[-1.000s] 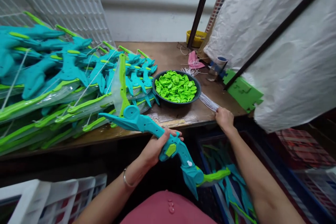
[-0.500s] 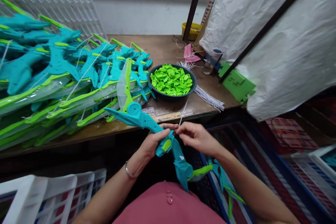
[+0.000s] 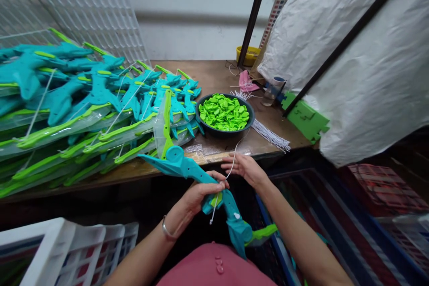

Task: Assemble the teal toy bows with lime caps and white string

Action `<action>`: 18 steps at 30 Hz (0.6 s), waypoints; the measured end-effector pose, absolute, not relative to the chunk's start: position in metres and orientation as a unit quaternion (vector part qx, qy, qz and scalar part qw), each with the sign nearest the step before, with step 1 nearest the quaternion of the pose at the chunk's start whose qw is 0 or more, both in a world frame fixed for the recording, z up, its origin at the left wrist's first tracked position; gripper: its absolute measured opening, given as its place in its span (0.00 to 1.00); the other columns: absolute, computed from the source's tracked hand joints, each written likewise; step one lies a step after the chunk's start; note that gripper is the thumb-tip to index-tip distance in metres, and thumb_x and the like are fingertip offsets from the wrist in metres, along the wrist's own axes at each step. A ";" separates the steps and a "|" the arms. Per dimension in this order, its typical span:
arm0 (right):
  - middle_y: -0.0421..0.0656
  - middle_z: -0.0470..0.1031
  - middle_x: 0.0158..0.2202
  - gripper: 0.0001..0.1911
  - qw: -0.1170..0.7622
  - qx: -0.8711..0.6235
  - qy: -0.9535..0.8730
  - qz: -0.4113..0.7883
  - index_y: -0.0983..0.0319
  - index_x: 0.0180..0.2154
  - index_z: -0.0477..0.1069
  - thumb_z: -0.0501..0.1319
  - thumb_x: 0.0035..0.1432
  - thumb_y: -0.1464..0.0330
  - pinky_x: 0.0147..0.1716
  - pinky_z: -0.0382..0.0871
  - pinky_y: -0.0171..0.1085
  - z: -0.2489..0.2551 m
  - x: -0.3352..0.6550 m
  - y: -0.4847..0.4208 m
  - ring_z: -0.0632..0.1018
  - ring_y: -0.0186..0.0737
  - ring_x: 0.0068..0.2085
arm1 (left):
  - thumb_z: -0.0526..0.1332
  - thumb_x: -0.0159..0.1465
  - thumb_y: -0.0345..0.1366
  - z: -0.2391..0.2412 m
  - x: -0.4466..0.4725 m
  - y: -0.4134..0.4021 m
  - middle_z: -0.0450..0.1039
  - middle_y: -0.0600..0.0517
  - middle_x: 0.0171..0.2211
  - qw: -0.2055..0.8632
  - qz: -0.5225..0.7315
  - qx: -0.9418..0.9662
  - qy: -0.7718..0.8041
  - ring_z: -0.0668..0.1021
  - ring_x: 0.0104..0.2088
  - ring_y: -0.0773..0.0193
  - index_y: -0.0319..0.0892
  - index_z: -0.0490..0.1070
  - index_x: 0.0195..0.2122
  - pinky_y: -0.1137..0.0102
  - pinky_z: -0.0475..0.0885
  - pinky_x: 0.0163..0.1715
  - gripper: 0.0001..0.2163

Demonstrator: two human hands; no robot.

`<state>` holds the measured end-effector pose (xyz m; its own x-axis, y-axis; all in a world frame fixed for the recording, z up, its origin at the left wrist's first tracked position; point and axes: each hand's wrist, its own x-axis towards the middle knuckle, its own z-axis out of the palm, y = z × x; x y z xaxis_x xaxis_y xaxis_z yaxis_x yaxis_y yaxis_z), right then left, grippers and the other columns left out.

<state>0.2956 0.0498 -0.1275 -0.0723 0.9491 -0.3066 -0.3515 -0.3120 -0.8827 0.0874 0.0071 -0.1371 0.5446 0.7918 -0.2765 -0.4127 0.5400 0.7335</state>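
Note:
My left hand [image 3: 197,194] grips the middle of a teal and green toy bow [image 3: 187,170] held over my lap, its upper limb pointing up toward the table. A thin white string [image 3: 231,165] runs from my left fingers, where its end hangs down, up to my right hand [image 3: 246,167]. My right hand pinches that string just above the bow grip, fingers spread. A bundle of white strings [image 3: 270,134] lies on the table edge beside a dark bowl [image 3: 248,123] filled with small bright green plastic pieces.
A large pile of teal and green bows [image 3: 83,107] in clear sleeves covers the left of the wooden table [image 3: 214,76]. A white plastic sack [image 3: 351,53] and black pole stand right. A white crate [image 3: 60,250] sits lower left, blue bins lower right.
My right hand left the string bundle on the table edge, came to the bow with one string, and now draws it up and away while my left fingers hold the string's end at the grip.

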 end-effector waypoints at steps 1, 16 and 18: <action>0.47 0.83 0.36 0.09 0.526 -0.466 -0.294 0.648 0.63 0.38 0.74 0.66 0.66 0.63 0.31 0.81 0.36 -0.127 0.296 0.061 0.84 0.38 0.32 | 0.78 0.47 0.35 -0.138 0.088 0.005 0.83 0.43 0.35 0.822 0.368 0.311 0.305 0.82 0.34 0.59 0.38 0.81 0.35 0.67 0.77 0.37 0.15; 0.31 0.61 0.22 0.11 0.780 -0.480 -0.090 0.392 0.62 0.32 0.68 0.60 0.70 0.74 0.17 0.58 0.21 -0.077 0.403 0.100 0.63 0.23 0.20 | 0.77 0.50 0.32 -0.147 0.046 -0.014 0.83 0.47 0.35 0.773 0.414 0.310 0.368 0.84 0.47 0.49 0.42 0.82 0.33 0.60 0.80 0.51 0.10; 0.31 0.61 0.21 0.08 0.787 -0.484 -0.103 0.369 0.62 0.32 0.69 0.64 0.66 0.75 0.16 0.56 0.21 -0.077 0.401 0.084 0.62 0.24 0.20 | 0.78 0.49 0.33 -0.144 0.041 -0.014 0.84 0.46 0.36 0.767 0.411 0.297 0.393 0.85 0.46 0.49 0.42 0.82 0.35 0.60 0.81 0.50 0.12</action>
<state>0.4015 0.0836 -0.0768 0.7070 0.6798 -0.1951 -0.4802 0.2588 -0.8381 0.0406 -0.0141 -0.1443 0.3520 0.8645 -0.3588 -0.3974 0.4851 0.7790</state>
